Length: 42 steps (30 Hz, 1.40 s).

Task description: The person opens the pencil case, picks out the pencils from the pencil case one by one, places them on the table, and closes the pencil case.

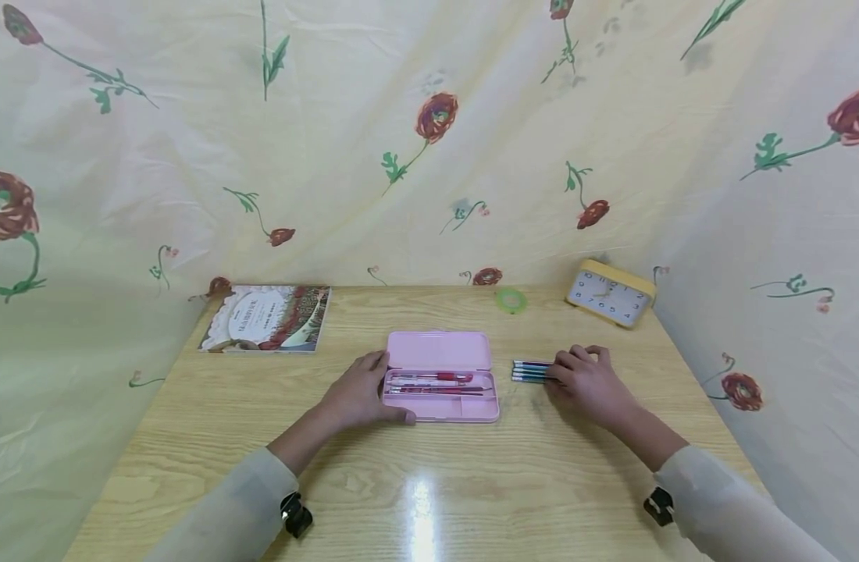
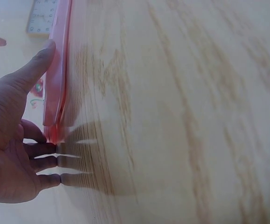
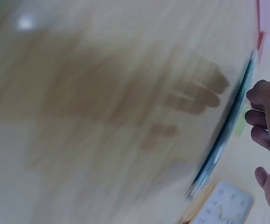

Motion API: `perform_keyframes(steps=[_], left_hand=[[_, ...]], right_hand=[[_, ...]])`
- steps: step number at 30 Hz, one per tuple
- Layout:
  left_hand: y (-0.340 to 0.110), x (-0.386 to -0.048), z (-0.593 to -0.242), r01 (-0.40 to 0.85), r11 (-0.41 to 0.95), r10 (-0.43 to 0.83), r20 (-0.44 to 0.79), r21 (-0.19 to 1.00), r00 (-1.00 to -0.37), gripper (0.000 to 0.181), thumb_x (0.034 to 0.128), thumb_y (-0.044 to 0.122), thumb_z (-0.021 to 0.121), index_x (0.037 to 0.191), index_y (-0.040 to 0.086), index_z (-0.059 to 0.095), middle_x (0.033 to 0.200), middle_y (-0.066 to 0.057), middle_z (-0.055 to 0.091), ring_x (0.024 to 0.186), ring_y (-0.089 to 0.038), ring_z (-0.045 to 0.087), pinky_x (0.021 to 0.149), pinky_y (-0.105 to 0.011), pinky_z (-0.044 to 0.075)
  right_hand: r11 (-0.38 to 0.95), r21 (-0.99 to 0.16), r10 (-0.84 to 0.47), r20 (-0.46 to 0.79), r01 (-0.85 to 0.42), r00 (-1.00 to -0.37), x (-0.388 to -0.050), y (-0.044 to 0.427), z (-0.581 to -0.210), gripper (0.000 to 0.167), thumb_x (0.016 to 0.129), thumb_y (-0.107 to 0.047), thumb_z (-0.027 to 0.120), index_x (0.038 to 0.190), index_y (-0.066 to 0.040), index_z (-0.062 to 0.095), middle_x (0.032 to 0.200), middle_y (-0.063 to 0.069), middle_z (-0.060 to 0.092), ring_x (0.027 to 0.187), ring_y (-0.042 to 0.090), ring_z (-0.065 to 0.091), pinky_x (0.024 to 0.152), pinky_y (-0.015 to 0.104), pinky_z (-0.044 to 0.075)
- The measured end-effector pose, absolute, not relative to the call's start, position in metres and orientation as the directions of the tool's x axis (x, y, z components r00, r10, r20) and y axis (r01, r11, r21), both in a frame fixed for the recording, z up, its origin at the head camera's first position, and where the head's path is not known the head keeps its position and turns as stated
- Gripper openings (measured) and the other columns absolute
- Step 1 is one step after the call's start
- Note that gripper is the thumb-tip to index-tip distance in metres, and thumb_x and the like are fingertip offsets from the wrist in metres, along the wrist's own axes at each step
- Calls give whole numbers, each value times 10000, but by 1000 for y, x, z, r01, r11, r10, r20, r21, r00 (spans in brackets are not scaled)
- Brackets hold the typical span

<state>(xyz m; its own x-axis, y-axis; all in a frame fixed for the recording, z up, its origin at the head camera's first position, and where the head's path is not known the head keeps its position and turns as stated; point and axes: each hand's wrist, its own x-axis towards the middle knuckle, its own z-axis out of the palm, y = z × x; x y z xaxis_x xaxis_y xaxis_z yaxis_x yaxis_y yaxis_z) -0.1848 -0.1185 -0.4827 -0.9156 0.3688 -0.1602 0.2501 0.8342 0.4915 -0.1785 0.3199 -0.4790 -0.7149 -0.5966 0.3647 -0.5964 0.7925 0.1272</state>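
A pink pencil case (image 1: 440, 351) lies with its lid folded back. In its tray are red-and-white pens (image 1: 429, 378) and slim red pencils or pens (image 1: 436, 390). My left hand (image 1: 355, 394) holds the case by its left end. Its thumb lies along the front edge and its fingers are at the left and back, also seen in the left wrist view (image 2: 13, 154). Right of the case, several dark green pencils (image 1: 531, 371) lie side by side. Over their right part is my right hand (image 1: 591, 386), fingers loosely bent; the right wrist view shows no firm grip.
At the back left lies a booklet (image 1: 264, 318) with a printed cover. A green tape roll (image 1: 511, 300) is behind the case. The yellow alarm clock (image 1: 611, 293) stands at the back right. Flowered cloth (image 1: 359, 156) hangs around the wooden table (image 1: 317, 492).
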Motion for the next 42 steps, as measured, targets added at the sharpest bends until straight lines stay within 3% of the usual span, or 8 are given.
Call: perform_keyframes(steps=[13,18,23,30,42], left_hand=[[-120,-187,-484,250,827,369,-151,504,-917,1399,758,750,912,1738,-8,262,1809,-210,306,1673,-451,307,1310,-634,378],[-120,-188,-486,259,828,375,-148,497,-915,1402,758,769,900,1741,1,260,1812,-205,302,1674,-452,306,1310,-632,379],[-120,-187,-485,268,824,380,-137,500,-915,1393,757,751,910,1728,-25,279,1797,-215,330,1658,-465,332,1294,-643,398],[-120,-185,-482,271,823,380,-129,499,-916,1389,757,748,911,1720,-37,293,1789,-216,345,1652,-468,341,1289,-645,403],[-121,-185,-482,269,826,380,-137,495,-915,1390,759,749,909,1727,-28,283,1796,-220,330,1660,-469,326,1294,-645,396]], right_hand=[[645,-15,-725,306,-764,-617,-191,225,-464,226,907,-152,929,1119,-133,852,1044,8,778,1030,246,639,967,682,551],[604,52,-785,212,-796,-582,-192,204,-464,279,945,-152,888,1220,-160,839,1094,-2,775,1050,225,630,953,614,571],[621,129,-783,161,-773,-602,-195,196,-467,229,964,-165,866,1191,-181,844,1077,-12,781,1022,214,620,953,579,569],[650,123,-760,127,-750,-638,-197,194,-468,238,979,-159,852,1217,-165,840,1055,5,791,1007,222,629,971,578,561],[611,71,-790,125,-788,-601,-204,195,-464,222,955,-127,876,1163,-200,849,1066,-19,799,1009,207,637,1045,583,562]])
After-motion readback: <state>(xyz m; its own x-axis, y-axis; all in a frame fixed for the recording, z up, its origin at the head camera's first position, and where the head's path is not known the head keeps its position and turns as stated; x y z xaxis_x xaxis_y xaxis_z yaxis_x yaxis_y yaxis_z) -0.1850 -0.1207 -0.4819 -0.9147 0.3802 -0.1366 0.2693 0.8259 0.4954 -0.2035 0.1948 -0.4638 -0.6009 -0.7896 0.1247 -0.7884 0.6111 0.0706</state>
